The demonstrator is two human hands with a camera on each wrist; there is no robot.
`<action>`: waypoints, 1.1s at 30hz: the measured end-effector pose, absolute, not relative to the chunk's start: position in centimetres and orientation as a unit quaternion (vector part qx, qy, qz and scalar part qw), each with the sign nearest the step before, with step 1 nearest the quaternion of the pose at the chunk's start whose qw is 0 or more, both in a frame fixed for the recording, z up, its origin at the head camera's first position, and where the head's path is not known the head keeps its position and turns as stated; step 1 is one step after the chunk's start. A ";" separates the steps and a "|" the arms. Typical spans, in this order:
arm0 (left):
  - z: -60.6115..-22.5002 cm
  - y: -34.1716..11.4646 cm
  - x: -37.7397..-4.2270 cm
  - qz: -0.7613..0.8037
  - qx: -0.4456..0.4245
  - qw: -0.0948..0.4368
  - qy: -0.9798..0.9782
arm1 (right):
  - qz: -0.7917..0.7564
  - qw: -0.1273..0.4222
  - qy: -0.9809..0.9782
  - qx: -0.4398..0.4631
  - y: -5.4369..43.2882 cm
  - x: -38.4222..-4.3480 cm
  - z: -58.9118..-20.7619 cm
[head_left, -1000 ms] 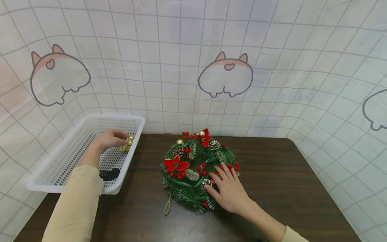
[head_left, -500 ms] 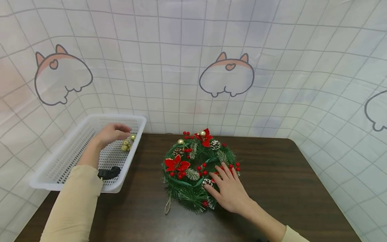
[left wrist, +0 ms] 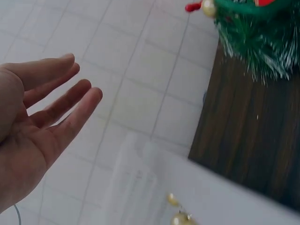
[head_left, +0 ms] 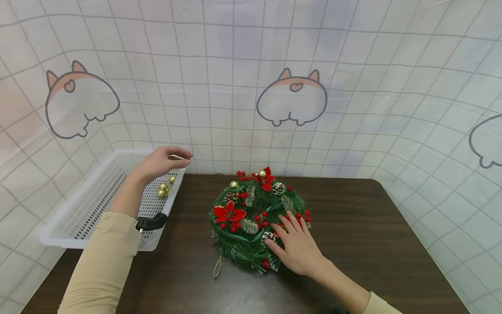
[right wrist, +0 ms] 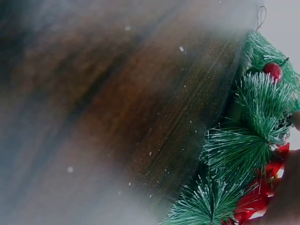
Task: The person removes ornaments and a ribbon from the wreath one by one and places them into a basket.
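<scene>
A green Christmas wreath (head_left: 251, 255) with red poinsettias, red berries, pinecones and small gold balls lies on the dark wooden table. My right hand (head_left: 296, 248) rests on its right front side, fingers spread over a pinecone (head_left: 268, 237) and the berries. In the right wrist view, frosted needles (right wrist: 262, 105) show beside part of that hand. My left hand (head_left: 162, 162) is raised over the far right corner of the white basket (head_left: 51, 239), and the left wrist view shows nothing between its loosely bent fingers (left wrist: 75, 117). Several gold ornament balls (head_left: 161, 192) lie in the basket below it.
A twine loop (head_left: 217, 267) sticks out from the wreath's front left. Behind the dark table (head_left: 353, 209) hangs a white grid-patterned curtain (head_left: 219, 87) with cartoon corgi prints. A black strap (head_left: 150, 222) is on my left wrist.
My left hand has come away from the gold balls, up and to the right to the basket's far corner; the balls stay in the basket. My right hand and the wreath have not moved.
</scene>
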State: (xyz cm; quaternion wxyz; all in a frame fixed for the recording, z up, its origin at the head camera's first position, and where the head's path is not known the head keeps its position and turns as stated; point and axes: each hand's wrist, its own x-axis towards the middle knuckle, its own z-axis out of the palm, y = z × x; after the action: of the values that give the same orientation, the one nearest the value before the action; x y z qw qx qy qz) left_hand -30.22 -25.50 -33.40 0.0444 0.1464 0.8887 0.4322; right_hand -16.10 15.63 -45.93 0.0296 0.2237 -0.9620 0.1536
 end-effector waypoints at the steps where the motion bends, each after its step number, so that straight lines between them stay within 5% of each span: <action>1: -33.2 -25.0 -30.1 0.435 0.147 0.043 0.888 | 0.153 0.030 -0.962 0.224 15.6 -16.1 -45.9; 33: -38.2 -15.9 -31.3 0.509 0.154 0.067 0.844 | 0.153 0.034 -0.961 0.227 15.6 -16.1 -46.1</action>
State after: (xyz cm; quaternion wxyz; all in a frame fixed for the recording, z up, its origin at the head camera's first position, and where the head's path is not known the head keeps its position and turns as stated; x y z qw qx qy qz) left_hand -31.32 -15.92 -38.22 0.0669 0.1535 0.8443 0.5091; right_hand -16.06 15.65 -46.11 0.0340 0.2275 -0.9611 0.1532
